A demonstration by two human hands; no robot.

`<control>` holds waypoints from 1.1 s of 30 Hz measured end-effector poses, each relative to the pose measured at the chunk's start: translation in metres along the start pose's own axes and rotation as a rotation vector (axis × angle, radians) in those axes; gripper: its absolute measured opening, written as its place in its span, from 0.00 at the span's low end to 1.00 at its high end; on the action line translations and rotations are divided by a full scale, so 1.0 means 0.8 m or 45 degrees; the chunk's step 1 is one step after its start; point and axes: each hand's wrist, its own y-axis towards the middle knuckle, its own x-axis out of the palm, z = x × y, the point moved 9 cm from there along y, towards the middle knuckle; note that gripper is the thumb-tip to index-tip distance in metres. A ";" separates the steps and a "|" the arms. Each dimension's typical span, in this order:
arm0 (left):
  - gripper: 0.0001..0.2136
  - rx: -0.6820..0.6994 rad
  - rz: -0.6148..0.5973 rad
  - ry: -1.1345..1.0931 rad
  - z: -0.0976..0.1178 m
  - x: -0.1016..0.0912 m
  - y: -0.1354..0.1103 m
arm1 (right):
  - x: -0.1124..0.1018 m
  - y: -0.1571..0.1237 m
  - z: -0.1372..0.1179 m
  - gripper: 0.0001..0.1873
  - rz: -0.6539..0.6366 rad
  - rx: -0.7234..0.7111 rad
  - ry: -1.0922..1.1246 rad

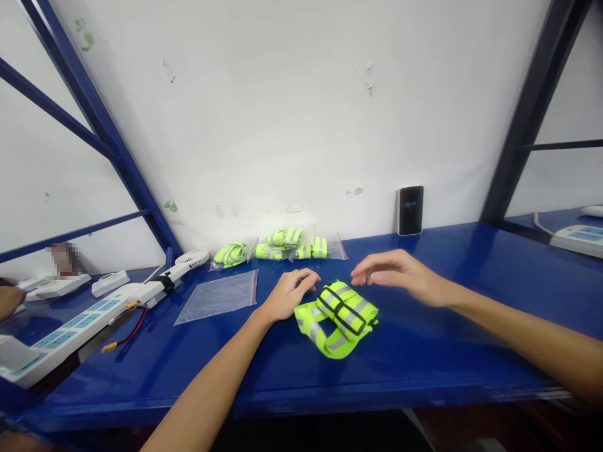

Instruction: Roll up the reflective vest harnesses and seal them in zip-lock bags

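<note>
A neon yellow-green reflective strap (346, 307) with silver bands lies partly rolled on the blue table, its black plastic slider buckle on top and a loose loop spread toward the front left. My left hand (289, 294) rests on the table just left of the roll, fingers loosely bent with the thumb apart, holding nothing. Above and right of the strap hovers my right hand (400, 273), its fingers stretched out and nothing in them. A flat clear zip bag (217, 295) with a red seal line lies to the left of my left hand.
Several bagged reflective straps (282, 242) sit along the wall. A black-screened device (411, 210) stands at the back right. On the left are a long white power strip (85, 323), a small white fan (192, 257) and a red-black cable (134, 329). Another person's hand (10, 301) shows at far left.
</note>
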 end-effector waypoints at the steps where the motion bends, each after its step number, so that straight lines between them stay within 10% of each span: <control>1: 0.19 -0.005 -0.019 -0.017 0.001 0.002 -0.001 | 0.005 -0.001 -0.004 0.20 -0.004 -0.035 -0.199; 7: 0.19 -0.085 -0.204 -0.163 0.001 0.016 -0.006 | 0.078 -0.005 -0.004 0.33 -0.297 -0.227 -0.967; 17: 0.23 0.117 -0.195 -0.068 0.009 -0.003 -0.015 | 0.088 0.016 0.016 0.41 -0.416 -0.293 -0.741; 33: 0.30 0.165 -0.095 0.241 -0.004 -0.006 -0.013 | 0.035 0.045 0.054 0.25 0.175 -0.108 -0.457</control>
